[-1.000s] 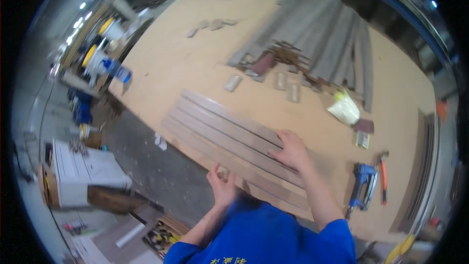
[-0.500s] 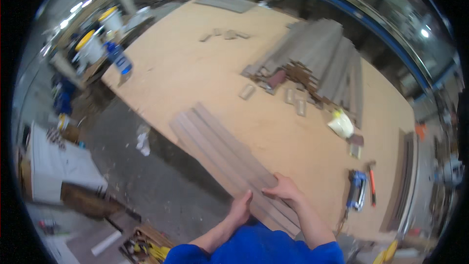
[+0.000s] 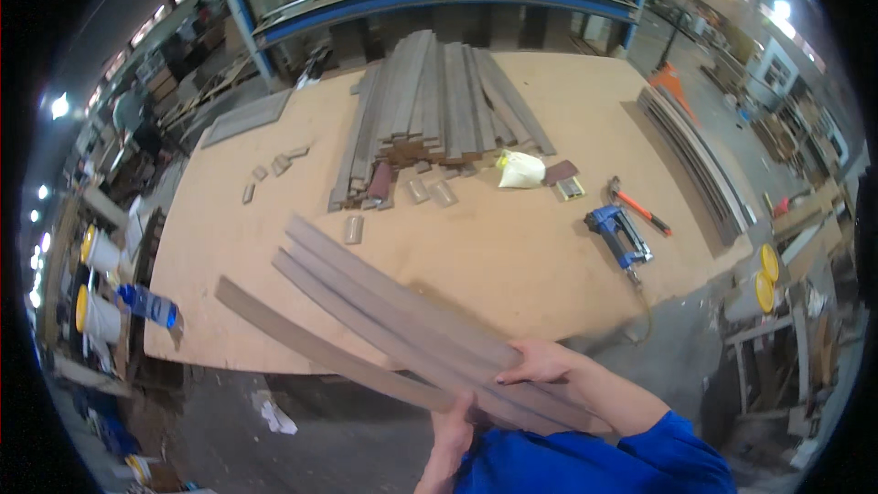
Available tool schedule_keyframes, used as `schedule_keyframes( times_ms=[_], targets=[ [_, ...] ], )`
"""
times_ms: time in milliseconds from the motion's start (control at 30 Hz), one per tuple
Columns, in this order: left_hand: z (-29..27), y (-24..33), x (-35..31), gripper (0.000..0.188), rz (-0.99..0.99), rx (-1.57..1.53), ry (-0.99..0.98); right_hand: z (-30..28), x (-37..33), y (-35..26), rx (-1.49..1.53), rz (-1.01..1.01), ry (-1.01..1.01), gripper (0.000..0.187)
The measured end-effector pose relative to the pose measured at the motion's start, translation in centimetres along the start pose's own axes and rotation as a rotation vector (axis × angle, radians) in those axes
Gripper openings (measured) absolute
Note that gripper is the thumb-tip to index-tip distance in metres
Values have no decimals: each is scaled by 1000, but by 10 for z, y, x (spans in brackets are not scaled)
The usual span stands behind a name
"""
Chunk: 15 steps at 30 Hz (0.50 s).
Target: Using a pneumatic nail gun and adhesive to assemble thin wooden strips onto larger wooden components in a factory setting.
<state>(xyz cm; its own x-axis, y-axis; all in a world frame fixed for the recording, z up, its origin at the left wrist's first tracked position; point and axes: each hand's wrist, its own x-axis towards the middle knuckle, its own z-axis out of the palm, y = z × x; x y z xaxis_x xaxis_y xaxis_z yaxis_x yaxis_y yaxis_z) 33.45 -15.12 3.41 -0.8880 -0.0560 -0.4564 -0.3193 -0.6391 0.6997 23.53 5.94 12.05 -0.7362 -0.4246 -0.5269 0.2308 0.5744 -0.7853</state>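
Note:
Long brown-grey wooden strips lie across the near edge of the table, their near ends close to my body. My left hand (image 3: 453, 423) is closed around the near end of one wooden strip (image 3: 320, 340), which is angled apart from the others on the left. My right hand (image 3: 541, 364) grips the other wooden strips (image 3: 412, 311) from the right, its thumb across their top faces. A gap between these strips widens toward their far ends. My right fingers beneath the strips are hidden.
On the table (image 3: 512, 261) sit a large stack of wooden strips (image 3: 439, 91), small wooden blocks (image 3: 354, 229), a white bag (image 3: 521, 170), a blue nail gun (image 3: 617, 236) and a red-handled hammer (image 3: 640, 207). More long strips (image 3: 690, 160) lie at right; a blue bottle (image 3: 148, 305) stands at left.
My view has turned to the right. The bundled strips have fanned apart, and one strip in my left hand now stands away from those under my right hand.

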Motion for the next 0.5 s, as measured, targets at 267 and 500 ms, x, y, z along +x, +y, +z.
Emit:
schedule_keyframes(
  times_ms=[267, 500],
  targets=[
    [126, 167, 88, 44, 28, 864, -371, -25, -21, -36, 610, -165, 496, 46],
    [152, 224, 175, 56, 63, 1665, -826, 74, 81, -8, 793, -486, 804, 107]
  ],
)
